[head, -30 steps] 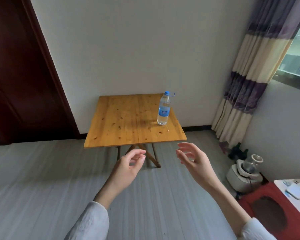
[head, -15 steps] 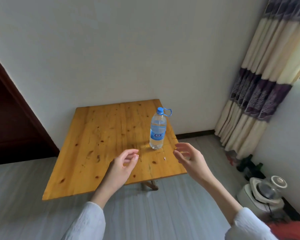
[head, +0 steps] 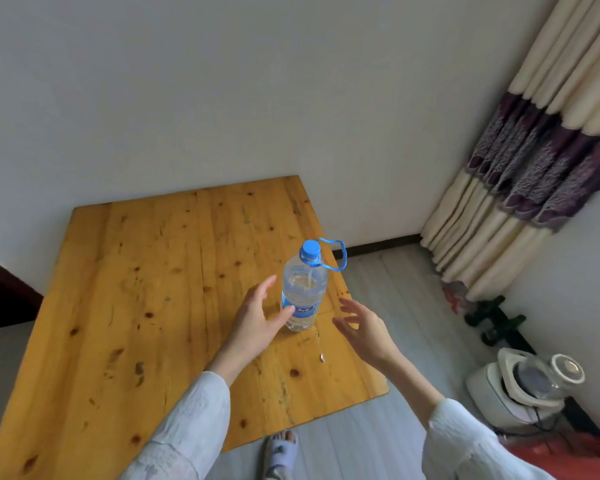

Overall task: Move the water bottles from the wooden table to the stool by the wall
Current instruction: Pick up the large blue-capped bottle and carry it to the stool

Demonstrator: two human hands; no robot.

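Note:
A clear water bottle [head: 305,289] with a blue cap, blue carry loop and blue label stands upright near the right edge of the wooden table [head: 146,306]. My left hand [head: 257,318] is open just left of the bottle, its thumb touching the label while the fingers stay spread. My right hand [head: 364,323] is open a little to the right of the bottle, fingers apart, not touching it. No stool is fully in view; something red [head: 568,455] shows at the bottom right corner.
A white wall rises behind the table. A striped cream and purple curtain [head: 541,161] hangs at the right. A white appliance [head: 520,386] and dark green bottles [head: 492,320] sit on the grey floor to the right. My slippered foot [head: 281,452] is below the table edge.
I have come closer to the table. Both hands moved forward to either side of the bottle, and the left thumb now touches it.

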